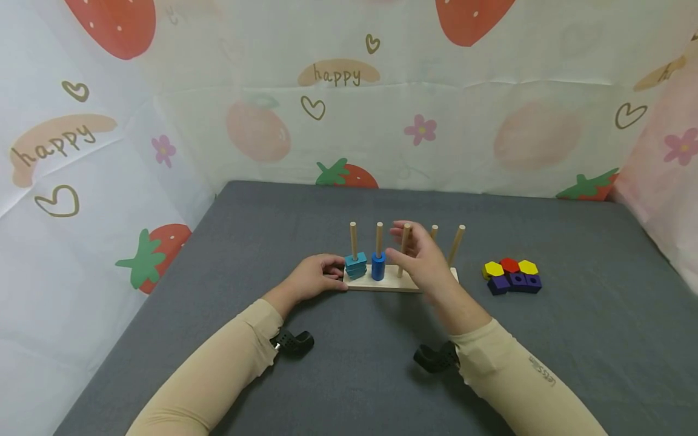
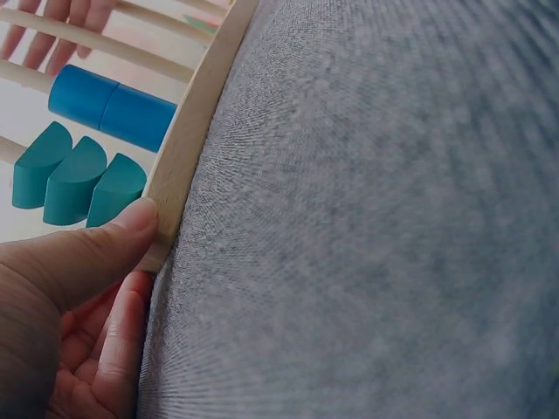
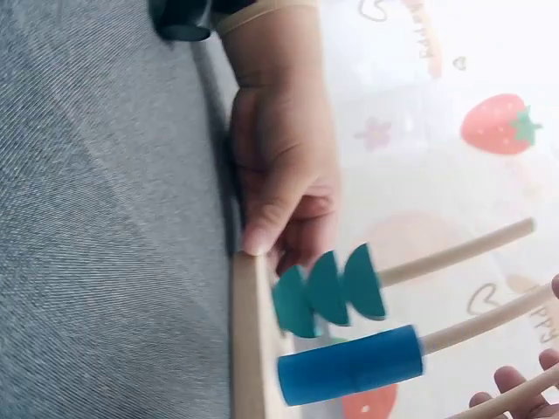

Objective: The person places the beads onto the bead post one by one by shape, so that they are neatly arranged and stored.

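Observation:
A wooden peg board (image 1: 392, 280) stands on the table with several upright pegs. My left hand (image 1: 315, 275) grips its left end, the thumb pressed on the front edge and the fingers curled at the side. Three teal half-round blocks (image 2: 77, 179) are stacked on the leftmost peg, close to that hand. The second peg carries two blue cylinders (image 2: 113, 106), one on top of the other. My right hand (image 1: 422, 260) is raised over the board by the third peg (image 1: 405, 245), fingers loosely spread behind it and holding nothing visible. That peg is bare, and the right palm hides part of the board.
Right of the board lies a group of blocks: yellow hexagons (image 1: 492, 270) either side of a red hexagon (image 1: 509, 265), with three dark purple blocks (image 1: 518, 281) in front. A grey cloth (image 1: 349, 375) covers the table. Printed curtains (image 1: 382, 139) hang behind and at both sides.

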Demonstrator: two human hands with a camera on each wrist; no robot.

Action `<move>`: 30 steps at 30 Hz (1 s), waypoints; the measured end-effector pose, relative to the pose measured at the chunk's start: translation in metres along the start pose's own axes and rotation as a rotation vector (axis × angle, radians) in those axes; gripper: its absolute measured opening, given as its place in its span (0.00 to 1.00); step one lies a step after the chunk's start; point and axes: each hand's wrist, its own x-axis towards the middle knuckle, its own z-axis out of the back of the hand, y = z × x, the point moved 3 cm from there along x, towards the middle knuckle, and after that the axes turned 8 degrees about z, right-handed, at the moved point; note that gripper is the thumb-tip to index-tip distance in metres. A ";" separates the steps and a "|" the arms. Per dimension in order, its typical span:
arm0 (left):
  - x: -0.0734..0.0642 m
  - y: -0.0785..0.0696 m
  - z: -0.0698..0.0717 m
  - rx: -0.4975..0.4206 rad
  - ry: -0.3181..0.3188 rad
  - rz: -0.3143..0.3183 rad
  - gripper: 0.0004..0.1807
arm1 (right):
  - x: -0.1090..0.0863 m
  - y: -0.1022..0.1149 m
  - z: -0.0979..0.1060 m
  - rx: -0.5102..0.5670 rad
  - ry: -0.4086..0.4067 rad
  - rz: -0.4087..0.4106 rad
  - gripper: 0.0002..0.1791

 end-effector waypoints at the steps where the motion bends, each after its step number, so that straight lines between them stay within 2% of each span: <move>1: 0.000 0.000 0.000 0.004 -0.001 -0.002 0.28 | -0.001 0.002 0.001 0.003 0.006 0.008 0.29; 14: 0.001 0.000 0.000 0.018 0.001 0.003 0.28 | -0.013 0.028 0.018 -0.027 0.075 0.055 0.34; 18: 0.001 0.001 0.000 0.019 -0.001 0.004 0.28 | -0.017 0.034 0.025 -0.012 0.086 0.091 0.33; 24: 0.002 0.002 -0.001 0.033 -0.011 0.009 0.28 | -0.020 0.043 0.042 0.046 0.081 0.152 0.30; 30: 0.003 0.001 -0.001 0.036 -0.007 0.004 0.28 | -0.028 0.047 0.074 0.057 0.032 0.249 0.21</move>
